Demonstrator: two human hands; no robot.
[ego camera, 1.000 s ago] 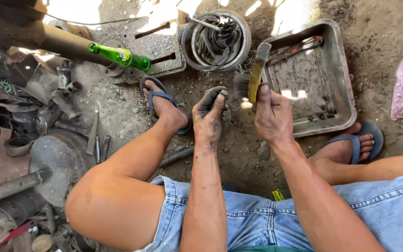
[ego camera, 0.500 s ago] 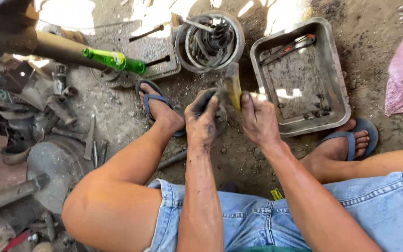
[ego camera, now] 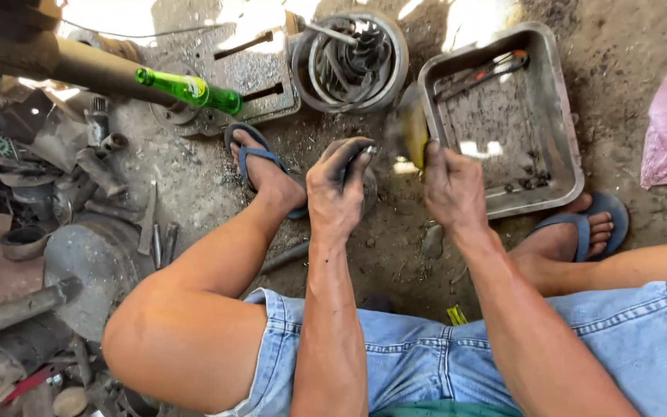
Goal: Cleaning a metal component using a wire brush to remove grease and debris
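The left hand (ego camera: pixel 337 189), black with grease, is closed around a small dark round metal part (ego camera: pixel 366 185) down on the dirt floor between the feet, fingers curled over its top edge. The right hand (ego camera: pixel 451 185) is fisted on the handle of a yellowish brush-like tool (ego camera: pixel 413 133) that's blurred, so I can't tell exactly what it is, only that it's just beside the part.

That part looks like solid steel to me — heavy for its size, stiff, nothing fragile about it, but greasy enough to be slippery. I'd grip it by the rim the way the left hand does, pressing it down into the ground so it can't skate off.

Containers: the dented rectangular grey metal tray (ego camera: pixel 561 116) just past the right hand holds a pair of red-handled pliers (ego camera: pixel 482 73) near its far edge plus a few small dark bits in the near corner — mostly bare bottom otherwise. The round metal tub (ego camera: pixel 395 58) next to it is stuffed with coiled rings and springs.
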